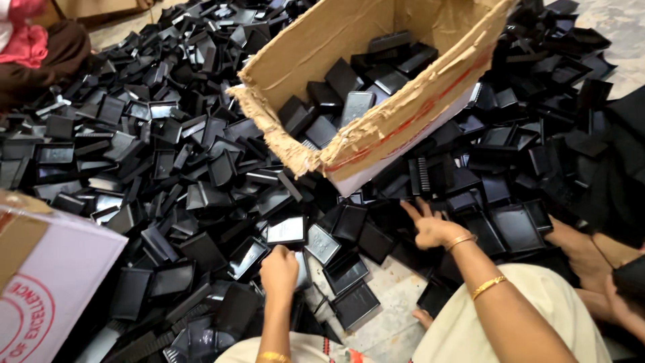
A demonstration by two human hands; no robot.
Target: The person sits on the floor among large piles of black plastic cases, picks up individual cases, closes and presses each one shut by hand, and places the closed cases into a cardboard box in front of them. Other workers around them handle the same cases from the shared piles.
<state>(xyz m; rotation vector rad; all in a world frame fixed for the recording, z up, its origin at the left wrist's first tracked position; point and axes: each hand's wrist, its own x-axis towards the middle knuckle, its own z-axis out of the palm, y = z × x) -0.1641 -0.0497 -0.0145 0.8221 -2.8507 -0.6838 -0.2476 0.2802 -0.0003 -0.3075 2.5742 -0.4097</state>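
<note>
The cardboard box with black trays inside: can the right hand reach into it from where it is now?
Probably yes. The right hand lies open on the pile just below the box, whose torn near wall is low and whose top is open. Nothing blocks the way.

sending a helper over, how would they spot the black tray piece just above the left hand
Start at the torn cardboard box lying open on the heap of black plastic trays. Drop from its ragged lower-left corner toward the left hand; the tray lies flat just above the knuckles. Unlike its dull black neighbours, its flat face catches the light and looks pale grey.
</note>
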